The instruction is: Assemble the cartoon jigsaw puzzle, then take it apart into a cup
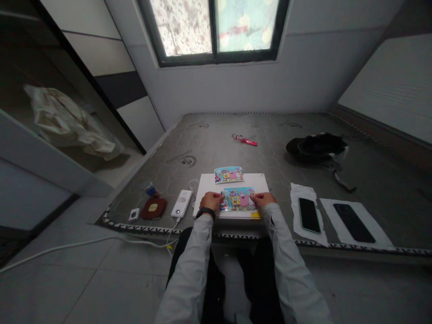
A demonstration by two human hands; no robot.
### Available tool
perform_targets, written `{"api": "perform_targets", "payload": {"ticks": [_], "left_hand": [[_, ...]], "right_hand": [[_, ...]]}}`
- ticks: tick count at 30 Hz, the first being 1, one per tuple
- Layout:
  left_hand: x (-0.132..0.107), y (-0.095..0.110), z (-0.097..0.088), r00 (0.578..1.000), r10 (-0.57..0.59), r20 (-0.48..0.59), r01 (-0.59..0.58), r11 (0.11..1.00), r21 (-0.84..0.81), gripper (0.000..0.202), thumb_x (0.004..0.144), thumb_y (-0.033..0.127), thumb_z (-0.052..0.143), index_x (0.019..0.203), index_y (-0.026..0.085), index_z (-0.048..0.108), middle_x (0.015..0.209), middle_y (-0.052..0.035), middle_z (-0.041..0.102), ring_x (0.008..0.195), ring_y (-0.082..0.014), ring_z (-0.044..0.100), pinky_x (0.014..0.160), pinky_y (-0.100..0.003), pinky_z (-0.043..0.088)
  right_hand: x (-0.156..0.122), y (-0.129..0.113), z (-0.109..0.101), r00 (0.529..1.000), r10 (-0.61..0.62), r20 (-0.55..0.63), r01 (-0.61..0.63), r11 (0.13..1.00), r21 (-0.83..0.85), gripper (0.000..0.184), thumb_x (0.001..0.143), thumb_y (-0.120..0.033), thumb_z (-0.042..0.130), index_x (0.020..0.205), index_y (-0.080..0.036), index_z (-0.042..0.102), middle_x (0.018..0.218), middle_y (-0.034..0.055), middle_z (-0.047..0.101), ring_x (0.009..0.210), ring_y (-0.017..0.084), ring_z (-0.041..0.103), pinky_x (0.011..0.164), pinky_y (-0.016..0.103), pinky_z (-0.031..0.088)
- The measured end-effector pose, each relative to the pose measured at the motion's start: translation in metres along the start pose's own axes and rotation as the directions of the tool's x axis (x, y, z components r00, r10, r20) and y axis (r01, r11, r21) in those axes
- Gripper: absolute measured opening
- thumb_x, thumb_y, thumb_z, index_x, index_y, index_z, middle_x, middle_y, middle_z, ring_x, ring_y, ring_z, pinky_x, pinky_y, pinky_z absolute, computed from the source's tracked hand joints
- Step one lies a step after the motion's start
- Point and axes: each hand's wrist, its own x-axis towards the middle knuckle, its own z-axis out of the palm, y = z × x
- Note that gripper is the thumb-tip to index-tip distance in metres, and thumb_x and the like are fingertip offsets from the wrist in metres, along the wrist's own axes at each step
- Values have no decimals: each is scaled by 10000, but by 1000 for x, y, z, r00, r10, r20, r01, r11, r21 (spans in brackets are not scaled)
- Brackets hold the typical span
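Between my two hands is a colourful cartoon picture card [238, 199], held by its left and right edges above a white board or box [206, 183]. My left hand [211, 201], with a dark band on the wrist, pinches the left edge. The right edge is pinched by my right hand [264, 199]. A second cartoon picture [229, 174] with a white border lies on the far part of the white surface, just beyond the held one. Near the front right corner of that surface shows a small yellow patch [256, 215].
Left of the white surface lie a white power bank [182, 203] with a cable, a brown round-cornered case [153, 209] and a white plug [134, 214]. To the right, two phones [309, 216] rest on white cloths. A dark cap [317, 146] and red packet [248, 141] lie farther back.
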Motion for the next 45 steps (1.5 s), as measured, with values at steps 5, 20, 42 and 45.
{"api": "perform_targets", "payload": {"ticks": [5,20,42,45], "left_hand": [[-2,3,4,999,11,-34,-13,999,-39,285,819,422,720,966,188,792,963,-75,789,922,-202,719,730,-262,474],[-5,3,6,988,98,-119,-98,995,4,220,849,366,694,1012,235,763,1002,-52,778,956,-212,701,790,-291,489],[-27,31,27,890,443,-111,-417,887,198,403,847,456,715,1180,232,676,1154,-73,680,1043,-211,653,885,-287,494],[-22,40,33,881,473,-24,-446,845,295,634,739,495,803,1278,214,623,1256,-116,620,1098,-255,639,889,-315,506]], "right_hand": [[-3,-10,2,999,-22,-43,23,1000,10,295,829,-418,683,926,-169,807,783,59,769,805,206,717,650,243,466],[-11,-28,-2,965,-200,-168,214,975,65,322,850,-467,620,959,-218,794,928,31,770,784,180,657,748,259,475],[-2,-22,10,966,-234,-113,235,972,-9,270,880,-372,625,1021,-196,774,940,41,742,848,185,654,851,285,485],[7,-19,10,950,-294,-100,289,955,-66,460,771,-291,748,1220,-205,704,1164,76,671,1091,222,602,994,323,442]]}}
